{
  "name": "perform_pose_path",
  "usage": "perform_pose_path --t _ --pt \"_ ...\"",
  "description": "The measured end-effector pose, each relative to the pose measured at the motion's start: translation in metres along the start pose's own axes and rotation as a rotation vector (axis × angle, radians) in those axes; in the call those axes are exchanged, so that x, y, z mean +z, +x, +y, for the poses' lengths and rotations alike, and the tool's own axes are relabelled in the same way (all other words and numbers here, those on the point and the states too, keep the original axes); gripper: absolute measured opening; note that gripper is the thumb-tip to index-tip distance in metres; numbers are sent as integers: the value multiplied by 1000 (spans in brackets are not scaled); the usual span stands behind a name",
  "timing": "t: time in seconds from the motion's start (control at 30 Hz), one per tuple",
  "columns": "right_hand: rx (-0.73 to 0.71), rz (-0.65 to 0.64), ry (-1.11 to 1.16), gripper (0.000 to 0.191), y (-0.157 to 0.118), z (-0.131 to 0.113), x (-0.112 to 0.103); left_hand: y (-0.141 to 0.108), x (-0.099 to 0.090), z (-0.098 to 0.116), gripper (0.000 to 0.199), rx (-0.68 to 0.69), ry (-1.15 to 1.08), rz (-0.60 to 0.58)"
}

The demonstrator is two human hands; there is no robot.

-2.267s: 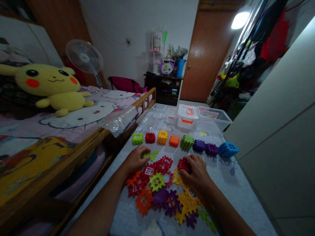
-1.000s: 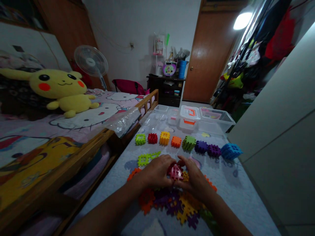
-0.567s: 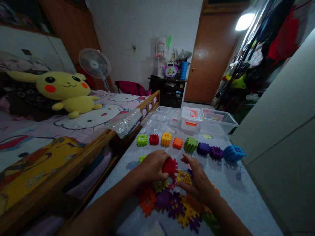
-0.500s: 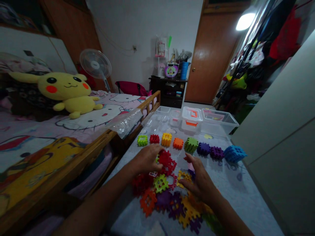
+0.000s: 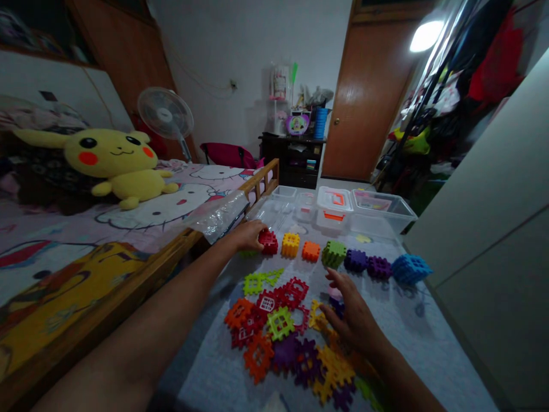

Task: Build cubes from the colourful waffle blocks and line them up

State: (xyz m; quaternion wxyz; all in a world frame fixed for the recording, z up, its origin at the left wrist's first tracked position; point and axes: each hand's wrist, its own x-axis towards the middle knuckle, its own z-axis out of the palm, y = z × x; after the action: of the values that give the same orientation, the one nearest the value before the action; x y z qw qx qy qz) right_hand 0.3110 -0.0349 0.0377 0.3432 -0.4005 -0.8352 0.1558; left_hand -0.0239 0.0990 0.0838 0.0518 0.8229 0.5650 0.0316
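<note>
- At the far row's left end, the left hand (image 5: 249, 234) reaches out, fingers closed around the red cube (image 5: 269, 241), seemingly keeping it in line.
- Right hand (image 5: 349, 312) rests spread, holding nothing, on the loose flat pieces (image 5: 283, 332).
- Count: seven cubes clearly visible in the row; a green one shows partly beneath the left hand.

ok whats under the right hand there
The right hand lies spread over the near edge of the pile of flat puzzle pieces. A yellow piece pokes out beside its fingers. What lies under the palm is covered.
</note>
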Motion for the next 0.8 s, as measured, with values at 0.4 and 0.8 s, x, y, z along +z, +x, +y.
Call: perform_pose_path --t 0.4,0.8 --pt "10 -29 -11 63 -3 5 5 8 11 -3 45 22 -38 -59" --pt "26 -36 -13 63 -5 9 8 5 7 2 71 -17 -32 -68"
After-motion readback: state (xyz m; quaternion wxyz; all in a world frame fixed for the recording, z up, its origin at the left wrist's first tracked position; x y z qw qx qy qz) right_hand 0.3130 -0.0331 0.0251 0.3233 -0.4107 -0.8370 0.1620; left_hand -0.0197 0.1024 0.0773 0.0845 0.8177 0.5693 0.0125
